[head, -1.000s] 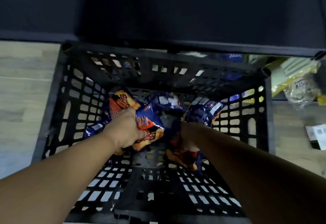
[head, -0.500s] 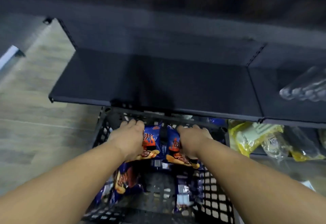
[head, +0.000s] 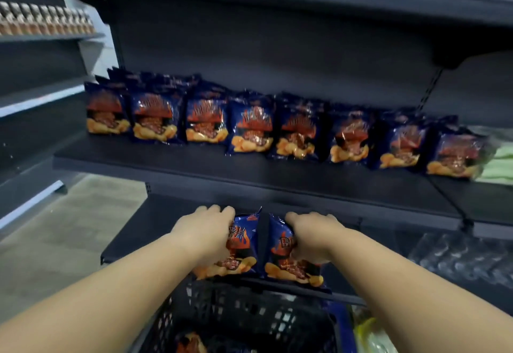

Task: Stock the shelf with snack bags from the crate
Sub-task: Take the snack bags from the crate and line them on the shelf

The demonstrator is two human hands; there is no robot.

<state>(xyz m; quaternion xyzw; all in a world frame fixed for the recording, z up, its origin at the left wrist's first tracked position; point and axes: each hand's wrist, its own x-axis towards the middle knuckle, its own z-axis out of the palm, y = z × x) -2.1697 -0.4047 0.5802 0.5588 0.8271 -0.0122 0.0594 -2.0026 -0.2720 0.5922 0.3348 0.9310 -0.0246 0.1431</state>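
Fingers (head: 219,211) of the left hand (head: 206,231) curl over the top of one blue snack bag (head: 240,252), gripping it; the right hand (head: 312,237) grips a second snack bag (head: 288,258) the same way, the two bags side by side and almost touching between the hands. Below the fingers sits the black crate (head: 244,316), with another bag (head: 191,344) inside. Above and beyond the fingers, the dark shelf (head: 249,174) carries a row of matching bags (head: 277,130) standing upright.
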